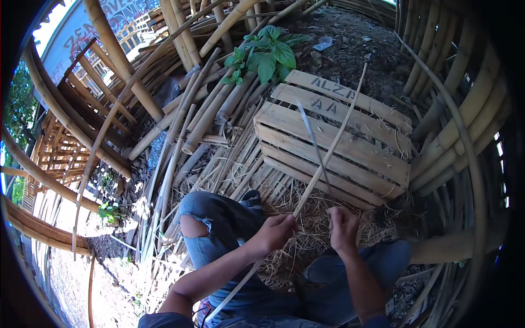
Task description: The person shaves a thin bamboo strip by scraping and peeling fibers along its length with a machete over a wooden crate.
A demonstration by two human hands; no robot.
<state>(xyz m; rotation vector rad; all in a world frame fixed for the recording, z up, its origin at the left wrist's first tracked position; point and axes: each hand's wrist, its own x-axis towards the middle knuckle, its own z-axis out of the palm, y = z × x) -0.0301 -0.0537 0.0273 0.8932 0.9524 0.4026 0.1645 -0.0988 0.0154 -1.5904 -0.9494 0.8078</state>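
Observation:
My left hand [276, 232] is closed around a long, pale bamboo strip [337, 139]. The strip slants from my lap up over the wooden crate [333, 130], and its lower end passes below my left wrist across my jeans. My right hand [343, 227] is a fist around a long, narrow, grey knife [313, 136]. Its blade points up and away from me and crosses the strip in view over the crate's near side; whether the two touch I cannot tell. The knife's handle is hidden in my fingers. Thin shavings [287, 254] lie between my legs.
A slatted crate stands upside down or on its side in front of me. Bamboo poles [205, 117] lie to the left, near a green leafy plant [270, 54]. Thick poles [465, 134] line the right. A bamboo pole [459, 249] lies beside my right knee.

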